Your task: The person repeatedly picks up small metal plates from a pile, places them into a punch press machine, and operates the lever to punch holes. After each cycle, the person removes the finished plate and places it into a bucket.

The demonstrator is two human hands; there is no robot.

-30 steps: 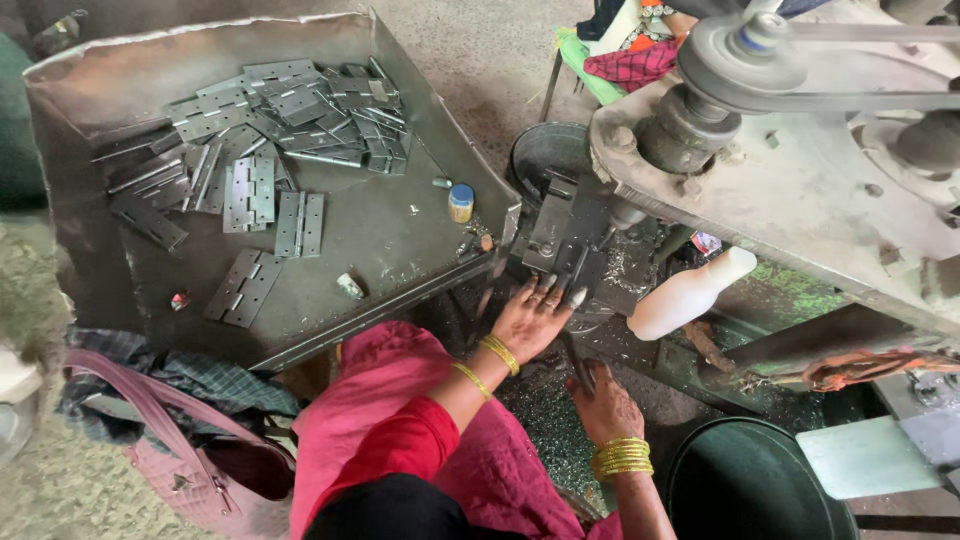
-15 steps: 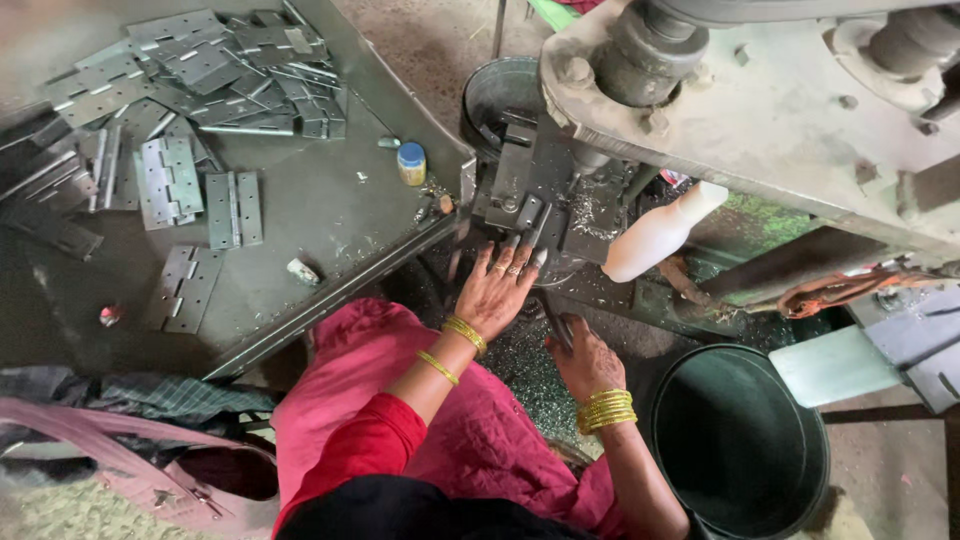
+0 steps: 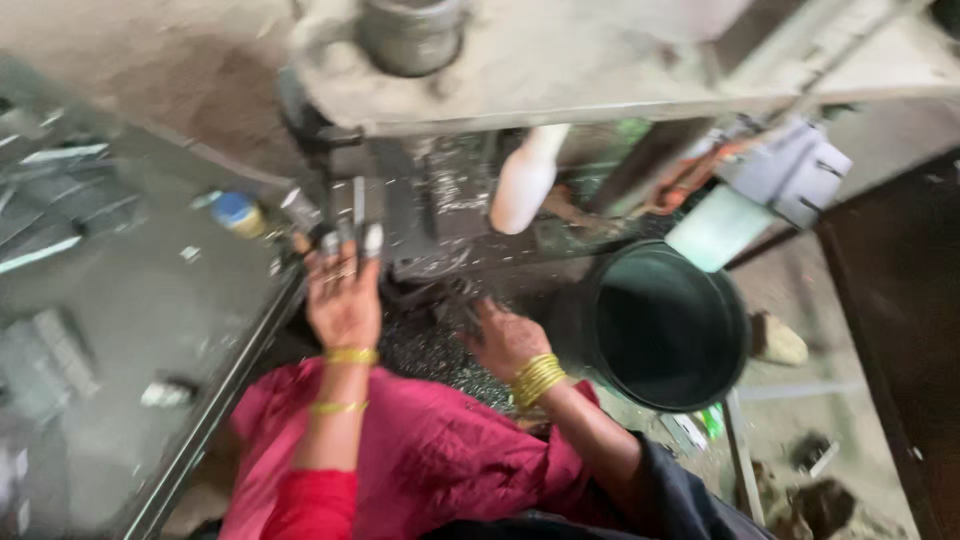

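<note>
A person's left hand [image 3: 343, 300], fingers spread and gripping nothing, reaches toward small flat metal plates [image 3: 345, 215] at the desk's [image 3: 150, 300] edge, likely stiff, light, sharp-edged, best pinched by their sides, while the right hand [image 3: 505, 340] rests loosely open among metal shavings [image 3: 430, 350] below.

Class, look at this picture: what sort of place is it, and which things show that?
Probably a small metalworking workshop: a heavy grey machine, a metal tray holding flat metal pieces, and metal shavings beneath the hands.
</note>
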